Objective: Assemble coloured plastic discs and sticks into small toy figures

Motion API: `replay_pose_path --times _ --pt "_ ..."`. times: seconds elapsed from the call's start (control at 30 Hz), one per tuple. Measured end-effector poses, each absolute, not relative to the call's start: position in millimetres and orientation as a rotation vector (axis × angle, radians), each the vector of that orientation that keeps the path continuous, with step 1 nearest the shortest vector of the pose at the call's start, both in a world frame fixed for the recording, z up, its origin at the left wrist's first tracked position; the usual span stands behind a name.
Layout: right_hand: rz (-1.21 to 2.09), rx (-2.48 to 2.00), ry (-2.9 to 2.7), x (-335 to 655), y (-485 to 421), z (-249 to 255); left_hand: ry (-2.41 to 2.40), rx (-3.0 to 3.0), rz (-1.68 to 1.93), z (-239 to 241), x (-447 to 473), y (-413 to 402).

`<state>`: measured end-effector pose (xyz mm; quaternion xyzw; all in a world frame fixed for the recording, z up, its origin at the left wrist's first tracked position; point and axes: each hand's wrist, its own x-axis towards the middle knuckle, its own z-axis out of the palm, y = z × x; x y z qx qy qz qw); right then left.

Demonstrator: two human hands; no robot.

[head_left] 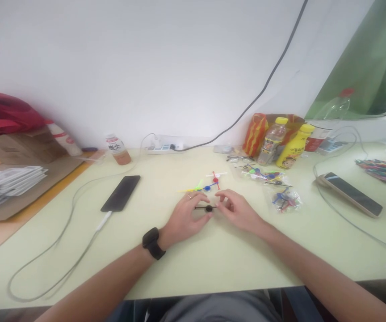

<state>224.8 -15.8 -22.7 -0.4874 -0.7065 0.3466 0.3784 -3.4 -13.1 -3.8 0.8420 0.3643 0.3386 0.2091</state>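
Both hands meet at the middle of the pale green table (213, 259). My left hand (184, 217), with a black watch on its wrist, pinches a small black ball-and-stick piece (206, 208). My right hand (236, 210) pinches the other end of the same black stick. Just behind the hands lies a small assembly of coloured sticks and balls (209, 182), red, blue, yellow and green. To the right, clear bags of more coloured pieces (284, 199) lie on the table.
A black phone (121, 192) on a white cable lies to the left, another phone (350, 193) to the right. Bottles (293, 146), a snack bag and a power strip (164, 145) line the wall. Cardboard and stacked packets sit far left.
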Motion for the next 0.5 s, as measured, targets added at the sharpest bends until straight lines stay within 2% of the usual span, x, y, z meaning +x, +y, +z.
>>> replay_pose_path --times 0.1,0.27,0.5 --pt "0.851 -1.320 -1.758 226.8 -21.1 -14.6 1.064 2.324 1.055 -1.2 -3.9 -13.7" --pt "1.250 -1.222 -1.590 234.6 -25.2 7.6 1.140 2.278 1.188 1.4 -5.3 -11.8" --pt "1.117 -1.303 -1.511 244.8 -19.1 8.6 1.182 2.238 1.197 2.1 -8.5 -7.1"
